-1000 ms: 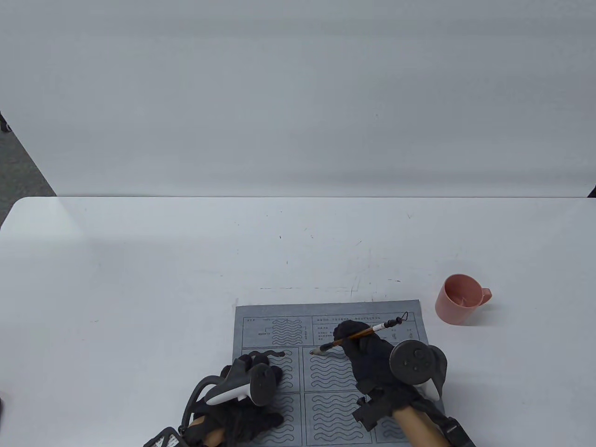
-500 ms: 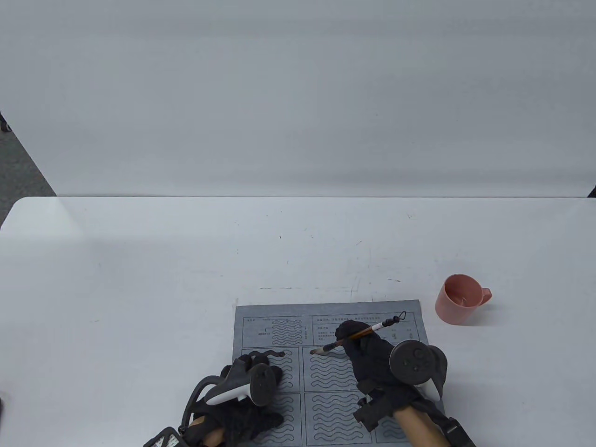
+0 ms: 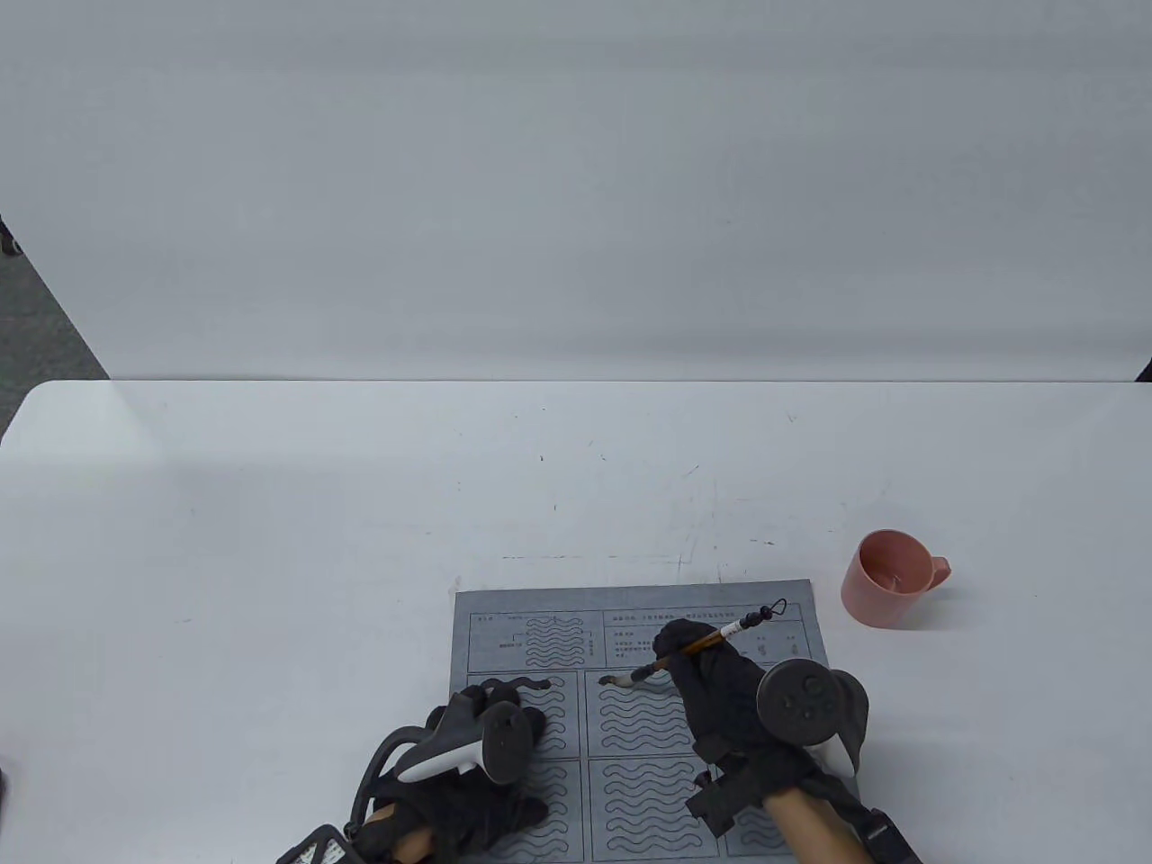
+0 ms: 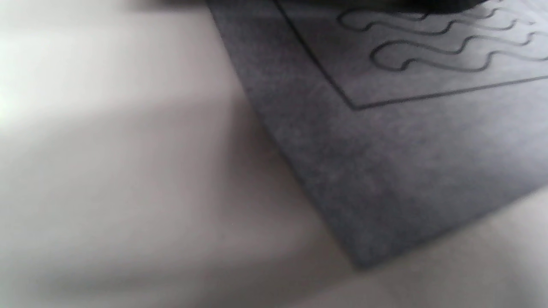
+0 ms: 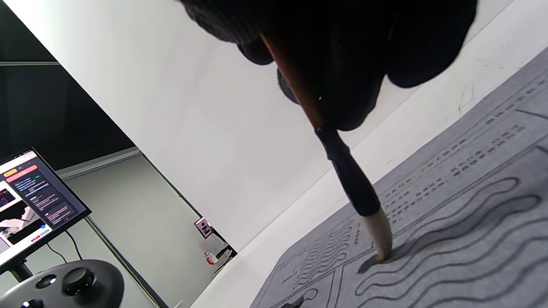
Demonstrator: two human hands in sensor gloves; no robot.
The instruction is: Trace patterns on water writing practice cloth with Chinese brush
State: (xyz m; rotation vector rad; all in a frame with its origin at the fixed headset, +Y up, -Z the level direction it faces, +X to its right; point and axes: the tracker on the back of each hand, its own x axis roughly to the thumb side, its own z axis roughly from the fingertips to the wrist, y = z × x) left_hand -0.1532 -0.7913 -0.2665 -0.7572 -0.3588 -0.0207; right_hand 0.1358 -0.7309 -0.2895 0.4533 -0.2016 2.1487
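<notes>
The right hand (image 3: 715,688), in a black glove with a round grey tracker (image 3: 805,702) strapped to its back, reaches in from the near edge of the worktop. Its fingers (image 5: 342,64) are closed around the brown shaft of a Chinese brush (image 3: 697,643), gripping it above the black ferrule. The brush leans, its corded top end pointing toward the far right. Its pale tip (image 5: 381,241) touches the cloth at the left end of the top wavy line in the middle panel, where a short dark wet mark shows.

The left hand (image 3: 468,783), also black-gloved with a grey and white tracker (image 3: 477,742), rests on the near left part of the cloth. Whether its fingers lie flat or curled cannot be told, as the tracker covers them.

The grey water writing cloth (image 3: 540,630) lies flat at the near edge of the white worktop (image 3: 360,504), about midway along it. It is printed with boxed panels of wavy lines. 1 wavy line in the left panel (image 3: 517,686) is darkened, just beyond the left hand. The left wrist view shows a corner of the cloth (image 4: 385,171) on the worktop, blurred.

A pink cup (image 3: 886,576) with a handle stands on the worktop just beyond the cloth's far right corner, apart from it.
</notes>
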